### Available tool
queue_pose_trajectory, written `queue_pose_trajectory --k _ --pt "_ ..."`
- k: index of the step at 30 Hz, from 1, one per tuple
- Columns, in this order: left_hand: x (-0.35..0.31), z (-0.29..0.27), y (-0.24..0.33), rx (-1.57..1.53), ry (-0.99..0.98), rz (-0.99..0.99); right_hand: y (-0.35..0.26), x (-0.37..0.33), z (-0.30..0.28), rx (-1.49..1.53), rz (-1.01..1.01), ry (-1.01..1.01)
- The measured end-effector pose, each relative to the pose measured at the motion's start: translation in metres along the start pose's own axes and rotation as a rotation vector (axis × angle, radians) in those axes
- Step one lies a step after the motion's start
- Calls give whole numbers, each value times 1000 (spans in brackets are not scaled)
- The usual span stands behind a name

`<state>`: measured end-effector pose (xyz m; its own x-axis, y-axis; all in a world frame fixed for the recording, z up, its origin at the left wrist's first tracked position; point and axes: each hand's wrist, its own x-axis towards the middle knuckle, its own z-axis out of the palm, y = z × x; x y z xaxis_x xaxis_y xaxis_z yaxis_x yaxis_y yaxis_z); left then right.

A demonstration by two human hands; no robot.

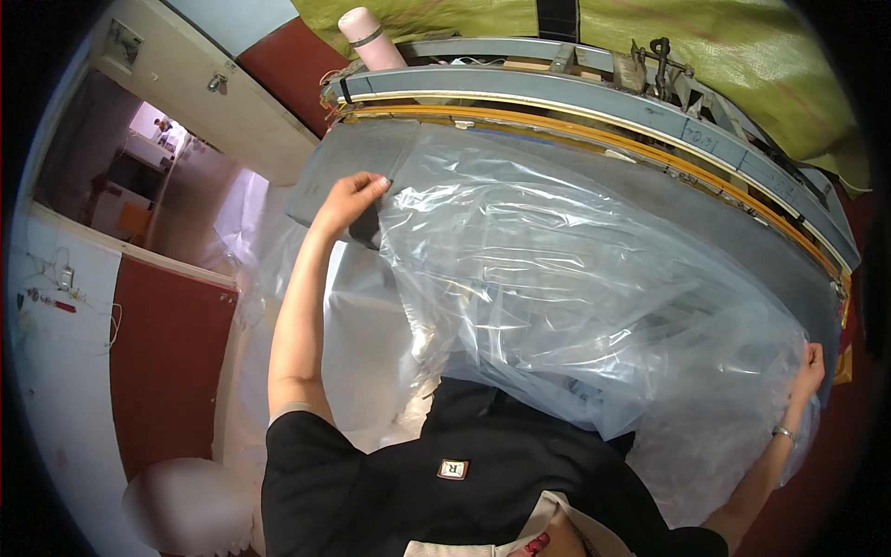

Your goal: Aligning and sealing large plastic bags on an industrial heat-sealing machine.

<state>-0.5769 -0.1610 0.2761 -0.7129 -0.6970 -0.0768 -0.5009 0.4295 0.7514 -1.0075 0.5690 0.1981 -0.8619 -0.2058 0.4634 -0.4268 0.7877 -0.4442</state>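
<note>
Clear plastic sheet point(548, 269) spans the middle, rumpled across the dark counter point(357, 153); the right grip point(811, 369), at four o'clock, and left grip point(349, 201), at ten, pinch its edges. Uneven pulling could deepen creases; beyond, the one-o'clock metal bar point(520, 86) might snag it.

Wears a black short-sleeved shirt point(520, 464) with a beige collar point(549, 513), a beige cuff band point(292, 409) on the left sleeve, a small square badge point(453, 470) with a pale face and darker frame, and a silvery band point(783, 432) around the right wrist.
</note>
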Motion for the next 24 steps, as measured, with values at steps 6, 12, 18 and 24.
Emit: queue_pose_trajectory --k 6,12,18,24 --pt "-13 7 17 453 68 225 -1 1 -6 18 49 -87" --pt "-24 12 34 515 362 144 -2 0 -4 -14 88 -81" --pt "-23 15 24 367 142 423 -8 -2 -4 -2 75 -45" --pt "-5 9 25 200 103 289 -10 -1 -6 -13 97 -64"
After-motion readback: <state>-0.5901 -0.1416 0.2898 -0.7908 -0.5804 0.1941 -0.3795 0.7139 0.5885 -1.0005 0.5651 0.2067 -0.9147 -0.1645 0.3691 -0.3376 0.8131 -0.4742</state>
